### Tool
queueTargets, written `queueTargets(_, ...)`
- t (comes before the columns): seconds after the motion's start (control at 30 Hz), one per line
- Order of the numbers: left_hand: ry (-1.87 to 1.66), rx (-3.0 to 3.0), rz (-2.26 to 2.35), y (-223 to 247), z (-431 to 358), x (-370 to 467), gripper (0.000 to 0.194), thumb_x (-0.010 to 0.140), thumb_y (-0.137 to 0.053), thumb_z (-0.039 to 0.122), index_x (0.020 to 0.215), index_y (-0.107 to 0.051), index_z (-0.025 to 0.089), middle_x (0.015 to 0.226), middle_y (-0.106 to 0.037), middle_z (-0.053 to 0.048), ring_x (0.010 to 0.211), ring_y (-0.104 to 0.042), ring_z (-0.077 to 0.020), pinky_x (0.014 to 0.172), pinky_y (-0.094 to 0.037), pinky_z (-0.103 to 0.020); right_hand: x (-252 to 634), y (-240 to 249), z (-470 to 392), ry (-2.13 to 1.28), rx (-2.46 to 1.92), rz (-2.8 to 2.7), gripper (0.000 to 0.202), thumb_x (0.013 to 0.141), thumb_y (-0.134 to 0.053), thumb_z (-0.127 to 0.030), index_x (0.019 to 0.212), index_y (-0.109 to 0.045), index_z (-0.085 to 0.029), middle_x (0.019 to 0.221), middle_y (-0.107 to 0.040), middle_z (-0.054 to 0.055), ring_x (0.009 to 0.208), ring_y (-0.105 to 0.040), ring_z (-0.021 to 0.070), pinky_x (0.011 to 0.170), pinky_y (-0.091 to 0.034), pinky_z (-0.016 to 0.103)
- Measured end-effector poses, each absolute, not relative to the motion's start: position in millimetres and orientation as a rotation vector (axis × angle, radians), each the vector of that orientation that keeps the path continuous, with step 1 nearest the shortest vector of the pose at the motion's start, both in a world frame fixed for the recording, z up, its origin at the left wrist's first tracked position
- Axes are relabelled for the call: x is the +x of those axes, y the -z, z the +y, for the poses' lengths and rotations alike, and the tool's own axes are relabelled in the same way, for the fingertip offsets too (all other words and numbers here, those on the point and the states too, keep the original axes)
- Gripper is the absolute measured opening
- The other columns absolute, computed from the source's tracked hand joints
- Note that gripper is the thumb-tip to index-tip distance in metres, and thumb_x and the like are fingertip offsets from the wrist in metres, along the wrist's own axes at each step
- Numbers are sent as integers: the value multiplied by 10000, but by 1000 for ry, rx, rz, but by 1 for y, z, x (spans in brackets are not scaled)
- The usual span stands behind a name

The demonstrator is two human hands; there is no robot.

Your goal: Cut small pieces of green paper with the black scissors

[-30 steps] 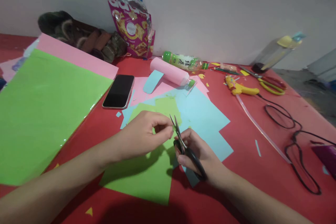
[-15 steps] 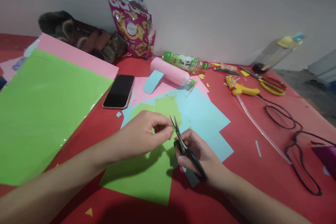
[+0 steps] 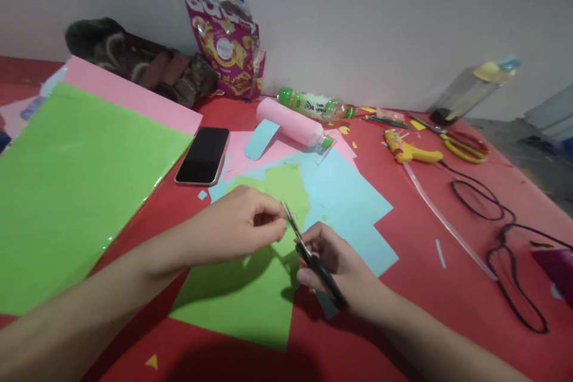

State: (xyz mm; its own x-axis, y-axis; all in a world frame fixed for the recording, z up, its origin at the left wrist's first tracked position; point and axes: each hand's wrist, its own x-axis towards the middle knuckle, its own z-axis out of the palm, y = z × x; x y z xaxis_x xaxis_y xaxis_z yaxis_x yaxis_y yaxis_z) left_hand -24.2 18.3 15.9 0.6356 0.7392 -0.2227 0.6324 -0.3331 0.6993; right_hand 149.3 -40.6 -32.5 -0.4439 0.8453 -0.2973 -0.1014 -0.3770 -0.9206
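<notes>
In the head view, my right hand (image 3: 333, 259) grips a pair of scissors (image 3: 320, 268) by its black handles. The blades point up and to the left and are nearly together, their tips close to my left fingertips. My left hand (image 3: 250, 218) is closed in a pinch, and what it may hold is too small to make out. Below both hands lies a bright green paper sheet (image 3: 242, 310). Light blue paper (image 3: 349, 191) and a yellow-green paper piece (image 3: 284, 182) are spread beyond it on the red table.
A phone (image 3: 203, 156) lies beside a large green sheet (image 3: 85, 191). Farther back are a pink-wrapped bottle (image 3: 290, 122), a green-labelled bottle (image 3: 313, 105) and a snack bag (image 3: 228, 51). At right sit a yellow glue gun (image 3: 414, 152) with its cord and larger scissors (image 3: 465, 149).
The scissor blades have closed from slightly apart to nearly together and their tips have shifted left. My left hand has moved a little left, still pinched.
</notes>
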Motion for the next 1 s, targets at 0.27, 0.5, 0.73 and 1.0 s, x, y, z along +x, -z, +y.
queueTargets(0.27, -109, 1970, 1041, -13, 22, -27, 217, 723, -398, 221, 546, -487, 134, 503, -385, 40, 487, -351, -69, 455, -256, -174, 149, 38, -39, -1835, -1210, -1162, 418, 571, -696, -416, 780, -409, -196, 547, -382, -105, 410, -341, 27, 400, -243, 194)
queueTargets(0.5, -122, 1937, 1006, -10, 16, -18, 212, 722, -390, 207, 529, -443, 139, 494, -369, 37, 485, -350, -73, 460, -265, -172, 152, 37, -37, -1757, -1080, -1090, 488, 589, -655, -491, 870, -356, -227, 654, -426, -69, 577, -471, 91, 561, -385, 267)
queueTargets(0.73, -161, 2070, 902, -3, 5, -10, 224, 719, -381, 150, 534, -504, 129, 511, -432, 18, 502, -387, -82, 485, -281, -184, 148, 35, -36, -1664, -1088, -960, 413, 594, -706, -241, 818, -360, -239, 682, -449, -70, 588, -457, 71, 562, -369, 220)
queueTargets(1.0, -134, 2125, 808, 4, 0, -7, 217, 711, -384, 123, 557, -537, 129, 518, -467, 12, 492, -386, -80, 480, -273, -188, 147, 31, -38, -1689, -1077, -1015, 400, 591, -685, -196, 812, -353, -228, 658, -457, -67, 585, -456, 70, 551, -364, 209)
